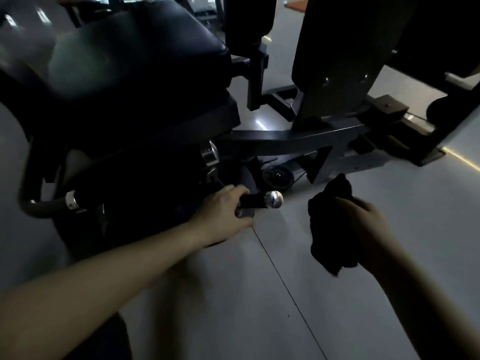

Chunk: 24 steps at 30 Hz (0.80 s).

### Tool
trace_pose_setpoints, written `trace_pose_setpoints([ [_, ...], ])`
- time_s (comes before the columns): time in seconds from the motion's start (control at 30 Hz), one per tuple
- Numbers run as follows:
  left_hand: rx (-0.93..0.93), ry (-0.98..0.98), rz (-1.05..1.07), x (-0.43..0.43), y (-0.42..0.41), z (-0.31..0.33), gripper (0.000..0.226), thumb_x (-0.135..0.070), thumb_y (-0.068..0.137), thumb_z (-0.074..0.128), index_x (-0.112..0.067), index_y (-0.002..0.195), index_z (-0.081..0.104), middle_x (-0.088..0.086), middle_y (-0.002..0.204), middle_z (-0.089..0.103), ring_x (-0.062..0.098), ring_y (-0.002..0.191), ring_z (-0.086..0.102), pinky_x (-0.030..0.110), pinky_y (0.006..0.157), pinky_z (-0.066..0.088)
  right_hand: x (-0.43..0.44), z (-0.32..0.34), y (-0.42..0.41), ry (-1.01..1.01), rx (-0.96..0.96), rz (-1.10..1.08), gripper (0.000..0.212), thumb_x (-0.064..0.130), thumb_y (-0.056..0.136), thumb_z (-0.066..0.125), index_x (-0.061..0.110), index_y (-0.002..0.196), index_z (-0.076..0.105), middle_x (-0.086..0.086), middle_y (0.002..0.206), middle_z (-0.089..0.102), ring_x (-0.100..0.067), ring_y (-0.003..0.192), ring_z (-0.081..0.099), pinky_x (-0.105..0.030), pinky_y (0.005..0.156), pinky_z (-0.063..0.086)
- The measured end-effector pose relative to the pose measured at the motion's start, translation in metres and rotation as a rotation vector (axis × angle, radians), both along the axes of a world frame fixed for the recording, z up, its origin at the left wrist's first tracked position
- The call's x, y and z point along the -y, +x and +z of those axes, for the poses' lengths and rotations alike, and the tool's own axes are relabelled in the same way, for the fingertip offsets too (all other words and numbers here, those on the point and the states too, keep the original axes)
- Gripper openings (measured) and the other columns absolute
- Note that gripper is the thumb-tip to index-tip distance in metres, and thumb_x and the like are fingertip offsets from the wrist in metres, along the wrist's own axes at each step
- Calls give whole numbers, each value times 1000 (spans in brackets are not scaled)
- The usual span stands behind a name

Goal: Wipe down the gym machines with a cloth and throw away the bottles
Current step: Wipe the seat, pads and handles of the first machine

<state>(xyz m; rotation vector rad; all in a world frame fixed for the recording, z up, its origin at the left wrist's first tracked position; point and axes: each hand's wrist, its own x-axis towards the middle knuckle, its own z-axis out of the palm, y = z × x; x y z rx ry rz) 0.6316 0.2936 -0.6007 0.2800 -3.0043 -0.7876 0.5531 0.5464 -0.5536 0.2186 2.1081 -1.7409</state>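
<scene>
The left hand [226, 206] grips a chrome-capped black handle [259, 200] on the gym machine [135, 81]. The right hand [363, 224] clutches a dark cloth [330, 224] above the grey floor [259, 294].

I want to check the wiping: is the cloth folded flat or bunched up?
Bunched up. The dark cloth hangs crumpled from the right hand, off the machine.

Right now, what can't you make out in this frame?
- Head view: the seat pad is motion-blurred and dark.
- Machine underside: lost in shadow.
- Left hand: fingers wrap the handle, hiding the grip.
- Cloth: black, folds unreadable; right hand covers part.
- Bottles: none in view.
</scene>
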Motion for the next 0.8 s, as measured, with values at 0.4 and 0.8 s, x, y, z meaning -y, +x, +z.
trace_pose_setpoints([
  [0.4, -247, -124, -125, 7, -28, -44, 52, -61, 80, 72, -20, 110, 68, -2, 94, 61, 19, 88, 60, 31, 74, 48, 41, 1, -3, -127, -195, 164, 18, 26, 99, 56, 17, 113, 61, -8, 96, 68, -12, 78, 70, -25, 63, 53],
  [0.8, -459, 67, -107, 13, -46, -67, 41, -65, 70, 68, -26, 85, 63, -10, 82, 58, 10, 74, 58, 28, 62, 47, 79, -104, 46, -103, -582, -170, 8, 9, 96, 57, 6, 89, 60, -6, 73, 62, -10, 63, 61, -26, 56, 48],
])
